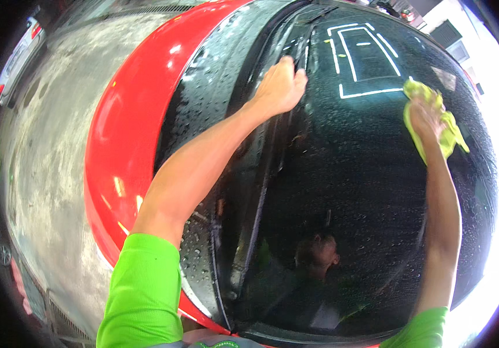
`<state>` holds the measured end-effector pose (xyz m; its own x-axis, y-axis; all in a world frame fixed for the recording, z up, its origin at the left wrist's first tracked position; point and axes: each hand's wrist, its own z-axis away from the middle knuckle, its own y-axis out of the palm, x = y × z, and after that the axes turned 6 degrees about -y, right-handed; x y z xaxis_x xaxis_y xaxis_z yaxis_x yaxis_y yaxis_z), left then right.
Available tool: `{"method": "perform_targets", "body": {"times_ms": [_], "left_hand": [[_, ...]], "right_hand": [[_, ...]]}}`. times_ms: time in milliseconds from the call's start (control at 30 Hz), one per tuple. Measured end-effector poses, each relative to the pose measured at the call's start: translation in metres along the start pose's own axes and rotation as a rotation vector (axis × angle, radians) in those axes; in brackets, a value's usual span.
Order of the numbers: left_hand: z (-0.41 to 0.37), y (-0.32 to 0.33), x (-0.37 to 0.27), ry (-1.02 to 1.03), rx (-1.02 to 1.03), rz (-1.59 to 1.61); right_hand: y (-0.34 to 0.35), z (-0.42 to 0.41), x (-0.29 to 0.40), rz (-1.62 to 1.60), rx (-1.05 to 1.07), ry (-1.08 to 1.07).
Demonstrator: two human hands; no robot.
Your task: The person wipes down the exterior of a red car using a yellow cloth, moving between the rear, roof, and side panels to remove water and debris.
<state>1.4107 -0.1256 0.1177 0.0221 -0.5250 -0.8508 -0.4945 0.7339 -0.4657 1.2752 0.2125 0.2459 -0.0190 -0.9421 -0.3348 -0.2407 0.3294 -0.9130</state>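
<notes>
A car's dark windshield (345, 174) with fine water droplets lies below me, reflecting ceiling lights and a person. My right hand (425, 115) presses a yellow-green cloth (449, 130) against the glass at the right. My left hand (280, 85) is closed over the windshield's lower edge, near the wipers; whether it grips a wiper cannot be told. A wiper arm (249, 243) lies along the base of the glass. Left of it, the black part of the hood (214, 82) carries water drops, bordered by a glossy red panel (123, 113).
Concrete floor (53, 152) stretches along the left, with a floor drain grate (68, 319) at lower left. A light-coloured car (18, 63) stands at the upper left, and part of a dark car (3, 252) shows at the left rim. Bright light fills the right edge.
</notes>
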Motion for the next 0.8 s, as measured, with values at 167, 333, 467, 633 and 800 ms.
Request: {"method": "perform_targets", "body": {"times_ms": [167,333,467,633,800], "left_hand": [[0.002,-0.017,-0.006,0.018,-0.024,0.079],[0.001,-0.021,-0.009,0.098,-0.101,0.042],[-0.003,-0.051,-0.005,0.118,-0.149,0.108],[-0.008,-0.067,-0.012,0.182,-0.300,0.095],[-0.009,-0.069,-0.016,0.193,-0.349,0.092]], "right_hand": [[0.011,0.037,0.166,-0.085,0.006,-0.441],[0.036,0.084,0.234,0.112,-0.029,-0.990],[0.032,0.176,0.241,-0.234,-0.187,-1.192],[0.003,0.260,0.211,-0.174,-0.098,-1.211],[-0.008,0.323,0.180,-0.345,-0.085,-1.408]]}}
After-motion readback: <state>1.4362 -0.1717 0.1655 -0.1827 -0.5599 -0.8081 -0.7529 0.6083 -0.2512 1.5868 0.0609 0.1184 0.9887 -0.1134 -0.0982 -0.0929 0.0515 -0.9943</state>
